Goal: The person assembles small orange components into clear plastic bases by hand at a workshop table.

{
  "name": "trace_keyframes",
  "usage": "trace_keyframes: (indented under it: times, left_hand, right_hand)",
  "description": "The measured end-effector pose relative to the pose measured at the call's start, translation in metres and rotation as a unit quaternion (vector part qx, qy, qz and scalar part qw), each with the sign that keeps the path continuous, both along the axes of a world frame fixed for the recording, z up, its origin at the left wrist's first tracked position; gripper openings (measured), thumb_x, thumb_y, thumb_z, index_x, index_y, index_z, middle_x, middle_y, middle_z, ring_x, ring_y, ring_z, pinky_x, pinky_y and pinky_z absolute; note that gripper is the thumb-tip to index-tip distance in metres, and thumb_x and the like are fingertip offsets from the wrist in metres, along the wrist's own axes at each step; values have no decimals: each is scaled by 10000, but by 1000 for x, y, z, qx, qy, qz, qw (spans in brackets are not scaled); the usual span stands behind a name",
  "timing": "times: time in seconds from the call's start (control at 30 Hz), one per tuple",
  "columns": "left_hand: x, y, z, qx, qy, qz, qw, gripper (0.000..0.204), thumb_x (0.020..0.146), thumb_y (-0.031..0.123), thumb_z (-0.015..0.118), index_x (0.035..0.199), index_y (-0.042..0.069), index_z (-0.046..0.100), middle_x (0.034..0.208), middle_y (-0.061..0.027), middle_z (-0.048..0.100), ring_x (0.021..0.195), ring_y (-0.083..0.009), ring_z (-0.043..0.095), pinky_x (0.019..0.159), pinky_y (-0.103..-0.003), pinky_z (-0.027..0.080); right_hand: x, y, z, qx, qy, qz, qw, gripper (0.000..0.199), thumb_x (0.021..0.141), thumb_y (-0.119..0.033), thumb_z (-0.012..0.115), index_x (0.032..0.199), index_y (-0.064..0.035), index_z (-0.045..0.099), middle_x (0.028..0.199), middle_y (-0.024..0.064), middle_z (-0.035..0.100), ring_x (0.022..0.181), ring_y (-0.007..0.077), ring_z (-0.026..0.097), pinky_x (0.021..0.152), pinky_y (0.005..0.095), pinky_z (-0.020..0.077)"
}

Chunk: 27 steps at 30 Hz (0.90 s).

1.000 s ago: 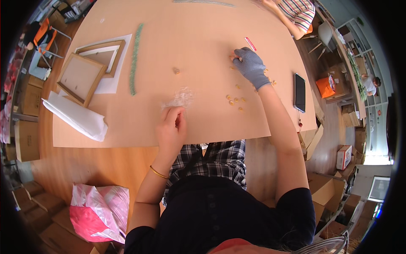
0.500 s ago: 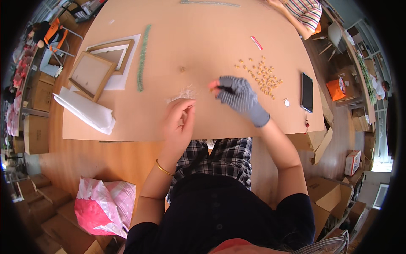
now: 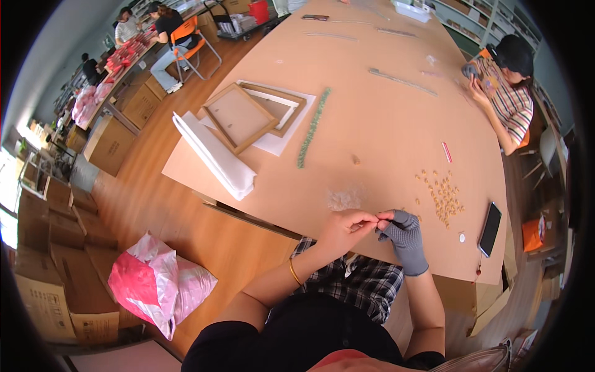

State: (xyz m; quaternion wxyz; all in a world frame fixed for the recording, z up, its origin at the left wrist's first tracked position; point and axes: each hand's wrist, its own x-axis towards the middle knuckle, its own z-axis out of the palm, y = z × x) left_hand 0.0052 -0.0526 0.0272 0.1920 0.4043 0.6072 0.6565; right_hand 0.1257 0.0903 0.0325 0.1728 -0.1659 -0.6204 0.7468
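My left hand [image 3: 346, 233], bare with a gold bangle [image 3: 295, 271] at the wrist, has its thumb and forefinger pinched together at the near table edge. Its fingertips meet those of my right hand [image 3: 404, 239], which wears a grey glove that leaves the fingertips bare. Whatever the two pinches hold is too small to make out. Just beyond my left hand lies a loose heap of clear plastic bits [image 3: 344, 198]. Many small golden-brown bead-like pieces [image 3: 447, 197] are scattered to the right of my gloved hand. One small brown piece [image 3: 356, 160] sits apart, farther in.
Wooden frames [image 3: 238, 118] and a white rolled sheet [image 3: 214, 158] lie left, beside a green beaded strip [image 3: 314, 127]. To the right are a phone [image 3: 489, 229], a white disc [image 3: 462, 237] and a red-and-white strip [image 3: 447, 152]. Another person [image 3: 505, 93] sits at the far right.
My hands have come from apart to touching at the fingertips. The view has swung, so the table appears lower and farther right, with more of the room at left.
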Motion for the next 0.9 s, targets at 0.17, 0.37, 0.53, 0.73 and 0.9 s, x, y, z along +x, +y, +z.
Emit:
trace_keyframes:
  times: [0.17,0.37,0.53,0.73,0.9]
  left_hand:
    - [-2,-2,2,-11,59,21,998,81,895,52,703,966,13,699,904,-100,718,799,-165,721,699,-268,582]
    - [-6,-3,7,-31,125,13,992,96,870,45,715,954,30,670,894,-93,701,778,-174,714,692,-287,577]
    - [-7,-6,9,-17,178,33,983,144,837,15,710,937,47,613,860,-78,675,737,-178,703,661,-297,569]
    - [-6,-1,2,44,176,60,981,202,805,-4,725,935,62,584,833,-70,658,692,-194,690,604,-296,562]
    - [-8,4,-14,19,214,114,970,193,814,3,725,937,66,591,815,-69,645,661,-185,670,578,-300,546]
  right_hand:
    - [-1,-5,0,92,29,-34,995,149,880,19,696,1025,25,728,892,99,696,748,141,661,649,249,552]
    - [-2,-7,-1,75,18,-45,996,153,875,23,699,1025,27,728,900,99,698,725,138,656,647,247,549]
    - [-4,-11,-3,4,12,-23,1000,182,872,26,699,1053,24,711,927,87,703,789,131,654,707,258,544]
    - [-8,-16,-10,-41,13,-15,999,185,891,35,664,1073,22,688,962,65,695,840,125,644,764,256,533]
    - [-10,-26,-1,84,-28,-46,995,157,911,28,639,1061,29,685,937,55,680,826,120,635,756,250,523]
